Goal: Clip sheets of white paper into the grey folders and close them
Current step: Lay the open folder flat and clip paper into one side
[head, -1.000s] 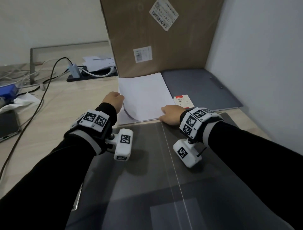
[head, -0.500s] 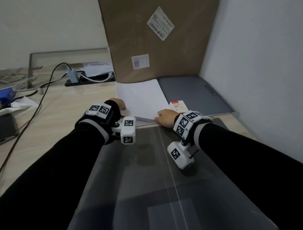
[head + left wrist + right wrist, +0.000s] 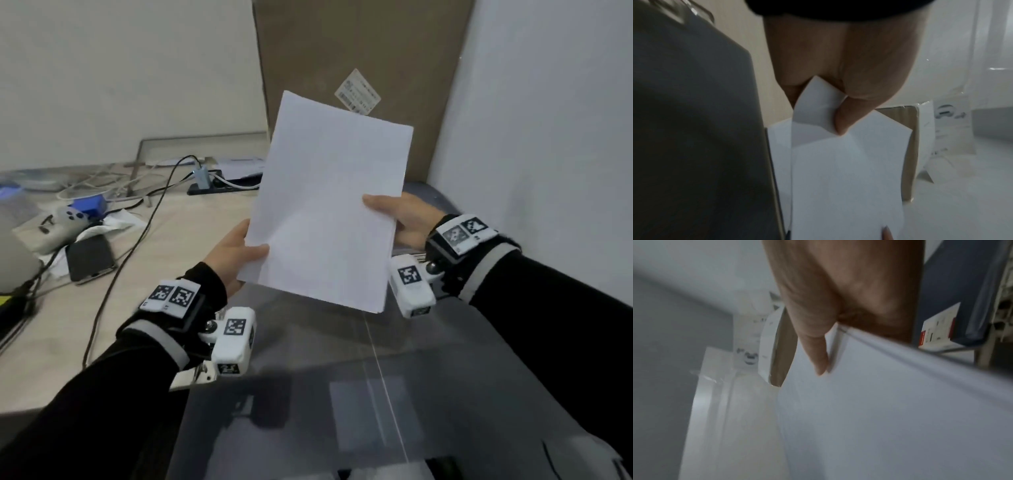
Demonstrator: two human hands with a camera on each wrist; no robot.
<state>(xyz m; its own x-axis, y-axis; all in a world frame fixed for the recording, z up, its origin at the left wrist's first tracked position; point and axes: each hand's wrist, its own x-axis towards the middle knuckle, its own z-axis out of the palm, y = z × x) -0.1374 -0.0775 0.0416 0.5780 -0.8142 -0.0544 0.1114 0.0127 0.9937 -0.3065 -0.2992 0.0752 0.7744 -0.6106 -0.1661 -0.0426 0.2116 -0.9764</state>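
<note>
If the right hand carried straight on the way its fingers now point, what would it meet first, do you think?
The right hand points left across the paper it grips, towards the left hand on the opposite edge. That hand seems first in line, though depth is unclear.

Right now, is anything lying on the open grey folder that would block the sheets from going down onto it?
Nothing visible does. Left hand and right hand hold the white sheets above the open grey folder, whose visible surface is bare; its clip isn't discernible.
</note>
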